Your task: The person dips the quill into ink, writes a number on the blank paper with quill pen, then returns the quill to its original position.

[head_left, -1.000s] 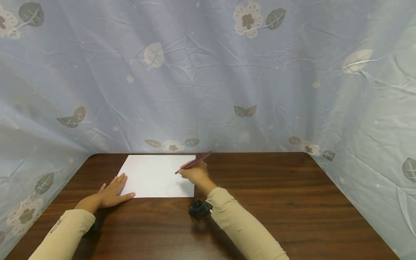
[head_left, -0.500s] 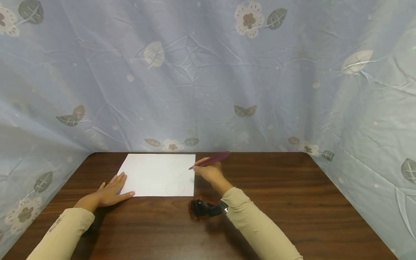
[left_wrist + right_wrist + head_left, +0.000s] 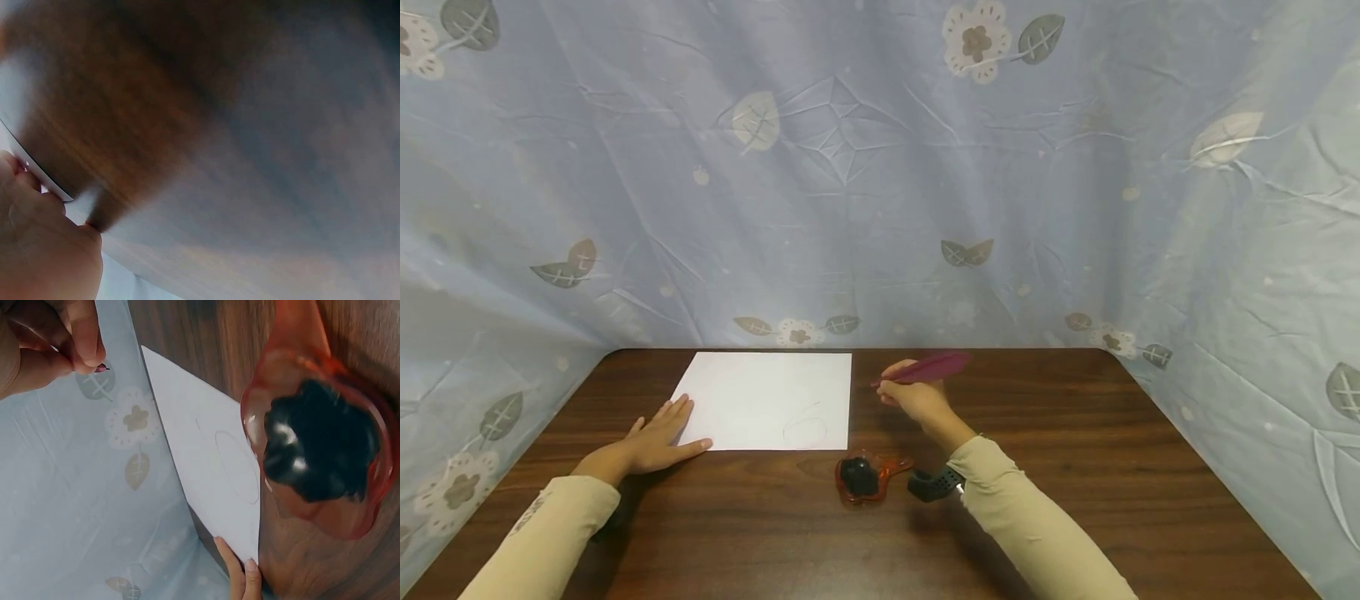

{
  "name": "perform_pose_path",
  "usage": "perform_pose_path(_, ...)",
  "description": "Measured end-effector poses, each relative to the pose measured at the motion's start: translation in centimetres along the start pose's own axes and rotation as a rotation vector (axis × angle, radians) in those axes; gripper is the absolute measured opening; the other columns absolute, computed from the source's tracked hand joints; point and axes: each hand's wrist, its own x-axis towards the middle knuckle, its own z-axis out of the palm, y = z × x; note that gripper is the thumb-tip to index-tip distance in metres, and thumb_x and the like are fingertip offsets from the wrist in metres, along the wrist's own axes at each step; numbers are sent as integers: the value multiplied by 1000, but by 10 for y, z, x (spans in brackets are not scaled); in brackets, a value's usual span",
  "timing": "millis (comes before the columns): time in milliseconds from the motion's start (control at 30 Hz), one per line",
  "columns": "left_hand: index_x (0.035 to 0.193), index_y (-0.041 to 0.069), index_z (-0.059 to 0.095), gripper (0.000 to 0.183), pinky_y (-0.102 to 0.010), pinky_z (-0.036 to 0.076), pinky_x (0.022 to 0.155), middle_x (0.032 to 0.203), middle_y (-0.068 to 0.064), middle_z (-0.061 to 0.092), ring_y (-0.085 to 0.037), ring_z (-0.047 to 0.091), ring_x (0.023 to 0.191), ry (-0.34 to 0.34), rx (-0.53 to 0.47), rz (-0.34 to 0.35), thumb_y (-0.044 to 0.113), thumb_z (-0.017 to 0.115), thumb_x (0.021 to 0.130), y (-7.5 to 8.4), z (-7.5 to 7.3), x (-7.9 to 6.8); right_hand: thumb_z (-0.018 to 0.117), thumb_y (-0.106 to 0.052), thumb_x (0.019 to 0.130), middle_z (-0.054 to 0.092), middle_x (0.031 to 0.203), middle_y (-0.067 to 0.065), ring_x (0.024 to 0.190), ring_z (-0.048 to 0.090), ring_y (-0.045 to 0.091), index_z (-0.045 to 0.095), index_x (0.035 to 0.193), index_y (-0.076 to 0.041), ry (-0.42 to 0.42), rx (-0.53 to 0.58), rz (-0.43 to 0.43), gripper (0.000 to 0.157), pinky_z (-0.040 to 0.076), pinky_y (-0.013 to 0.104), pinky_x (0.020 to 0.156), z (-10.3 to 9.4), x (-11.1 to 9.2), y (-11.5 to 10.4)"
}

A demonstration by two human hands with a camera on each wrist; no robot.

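Observation:
My right hand (image 3: pixel 921 400) pinches a purple feather quill pen (image 3: pixel 942 366) above the table, to the right of the white paper sheet (image 3: pixel 745 392). Its dark tip (image 3: pixel 104 367) pokes out past my fingertips in the right wrist view. A faint pencil-thin oval and a short stroke mark the sheet's lower right part. My left hand (image 3: pixel 655 446) lies flat with fingers spread over the sheet's left edge. Just below the sheet's right corner sits a translucent red-orange dish (image 3: pixel 256 409) with a handle, holding a dark, glossy, flower-shaped pool (image 3: pixel 319 447).
The brown wood-grain table (image 3: pixel 1075 467) extends to the right. Pale blue curtain cloth (image 3: pixel 880 167) with leaves and flowers hangs behind it and along both sides. A black strap (image 3: pixel 934 485) sits below the right sleeve, close beside the dish's handle.
My right hand with the quill pen has moved right, off the paper, uncovering the oval, a short stroke and the red-orange dish. The left hand has stayed in place.

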Motion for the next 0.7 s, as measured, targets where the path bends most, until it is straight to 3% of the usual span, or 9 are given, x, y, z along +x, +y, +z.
perform_pose_path(367, 146, -15, 14, 98, -76, -3, 100, 152, -36, 7, -56, 2, 138, -6, 33, -13, 53, 56, 90, 4, -2, 0, 63, 6, 87, 65, 101, 32, 78, 69, 17, 61, 104, 10, -75, 14, -49, 18, 57, 28, 72, -21, -7, 8)
perform_pose_path(567, 147, -13, 12, 101, -75, -7, 99, 154, -33, 4, -55, -1, 139, -2, 12, -6, 58, 53, 89, -6, 2, 3, 62, 8, 88, 64, 97, 36, 86, 69, 37, 62, 103, 14, -206, -50, -209, 17, 58, 36, 74, -33, -14, 16)
perform_pose_path(700, 147, -14, 12, 101, -76, -7, 99, 153, -34, 4, -56, 0, 138, 2, 11, -1, 59, 52, 90, -7, 2, 3, 62, 7, 88, 67, 92, 32, 85, 68, 40, 64, 103, 14, -250, -136, -319, 17, 57, 41, 74, -40, -19, 18)
